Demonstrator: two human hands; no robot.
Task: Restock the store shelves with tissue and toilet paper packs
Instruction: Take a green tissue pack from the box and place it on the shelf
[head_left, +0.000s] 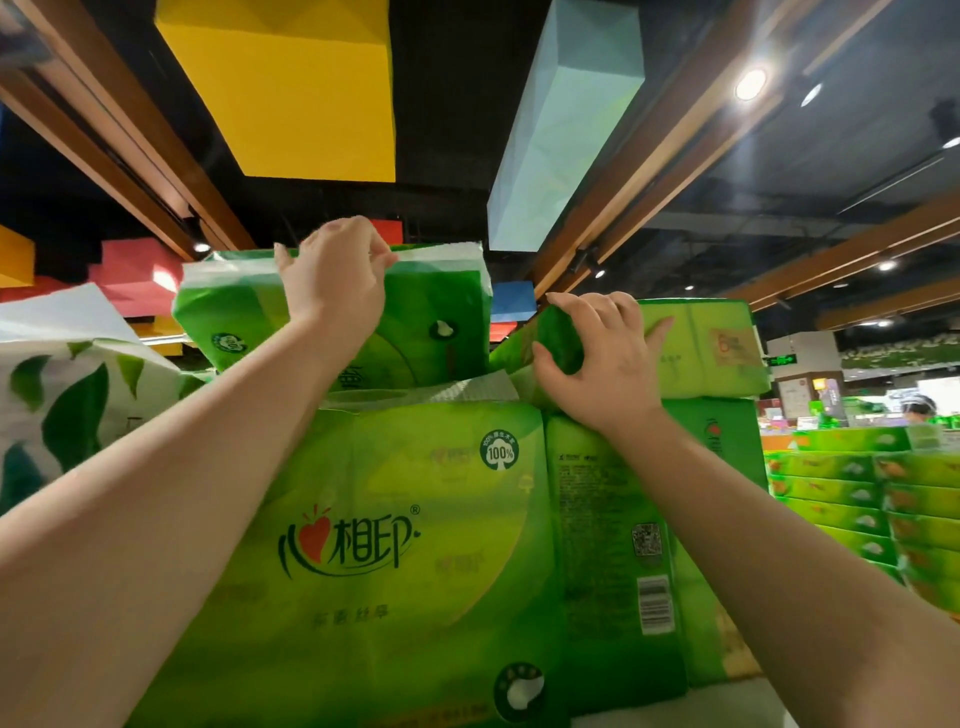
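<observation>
Currently, step: seating the top pack on the stack.
Top pack (441, 312): green tissue pack, upright, tilted a little, standing on the large pack (374, 545) below.
Left hand (332, 280): fingers curled over the top pack's upper seal, pinching it.
Right hand (597, 358): gripping the dark green corner between the top pack and the side pack (696, 348); which pack it belongs to, cannot tell.
Method, judged: steady by the seal, press the corner in flush, square the faces before letting go.
Risk, judged: soft wrap slips; a leaning pack may topple forward.
Neighbour: white leaf-print pack (62, 384), just left.
</observation>
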